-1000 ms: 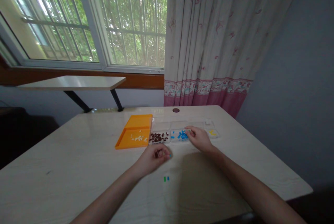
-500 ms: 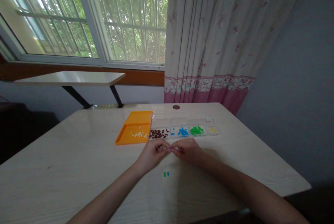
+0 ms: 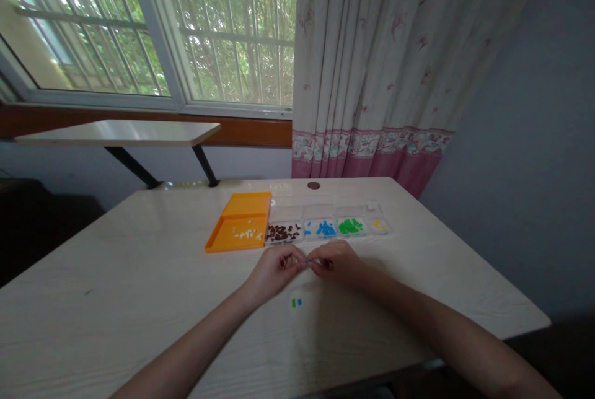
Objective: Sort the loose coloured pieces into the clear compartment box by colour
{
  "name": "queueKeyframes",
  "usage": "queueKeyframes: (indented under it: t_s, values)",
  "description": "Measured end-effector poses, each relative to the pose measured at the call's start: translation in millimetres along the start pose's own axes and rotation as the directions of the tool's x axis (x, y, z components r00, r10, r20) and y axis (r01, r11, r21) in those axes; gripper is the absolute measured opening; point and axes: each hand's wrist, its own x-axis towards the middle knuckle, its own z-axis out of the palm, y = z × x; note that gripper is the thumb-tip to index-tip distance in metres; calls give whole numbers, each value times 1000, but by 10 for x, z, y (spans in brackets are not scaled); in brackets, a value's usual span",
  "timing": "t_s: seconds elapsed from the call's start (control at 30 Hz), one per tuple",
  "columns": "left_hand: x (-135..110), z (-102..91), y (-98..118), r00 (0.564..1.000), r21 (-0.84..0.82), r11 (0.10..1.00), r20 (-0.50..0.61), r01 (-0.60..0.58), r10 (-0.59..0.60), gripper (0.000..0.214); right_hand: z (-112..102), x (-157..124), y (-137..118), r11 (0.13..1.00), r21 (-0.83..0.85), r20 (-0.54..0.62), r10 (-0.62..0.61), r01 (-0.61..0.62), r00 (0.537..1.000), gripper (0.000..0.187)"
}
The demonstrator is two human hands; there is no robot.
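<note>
My left hand [image 3: 275,268] and my right hand [image 3: 335,262] meet fingertip to fingertip above the table, both pinched on a tiny blue piece [image 3: 306,261] between them. Just beyond them lies a clear compartment box [image 3: 374,208] with dark brown pieces [image 3: 283,232], blue pieces [image 3: 324,228], green pieces [image 3: 351,226] and yellow pieces [image 3: 379,224]. An orange tray [image 3: 248,207] holding small white bits stands to the left of the box. A small green and blue piece pair [image 3: 296,303] lies on the table near my wrists.
The pale table [image 3: 116,287] has a round cable hole [image 3: 313,186] at its far edge. Behind it are a folding shelf [image 3: 116,132], a barred window and a flowered curtain [image 3: 372,58]. The table's right edge drops off near the wall.
My right hand left the clear box and came back to join my left hand near the table's middle. The green pieces, hidden a second ago, now show. The view tilted slightly.
</note>
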Motion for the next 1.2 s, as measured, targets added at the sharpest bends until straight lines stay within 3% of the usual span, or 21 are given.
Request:
queueKeyframes:
  t_s: [0.13, 0.27, 0.37, 0.57, 0.93, 1.07, 1.2]
  values:
    - [8, -98, 56, 1000, 70, 998, 24, -3, 1, 19, -48, 18, 68, 996, -81, -123, -46, 36, 991, 17]
    - [-43, -200, 136, 962, 182, 979, 269, -88, 36, 21, -132, 24, 246, 991, -126, -341, 5, -51, 940, 19]
    - [-87, -224, 182, 924, 275, 948, 380, -160, 45, 22, -186, 21, 369, 985, -123, -424, 60, -123, 903, 19]
    - [-114, -200, 211, 882, 385, 892, 471, -237, 31, 15, -199, 25, 403, 982, -122, -456, 73, -143, 887, 17]
    - [-115, -186, 235, 856, 340, 899, 513, -277, 70, 4, -227, 30, 403, 980, -146, -448, 55, -134, 892, 18]
    - [-110, -186, 243, 861, 325, 901, 499, -287, 94, 11, -237, 29, 403, 975, -156, -446, 74, -159, 892, 20]
    - [-89, -180, 186, 900, 322, 910, 423, -263, 110, 17, -230, 26, 441, 962, -153, -433, 141, -227, 890, 22]
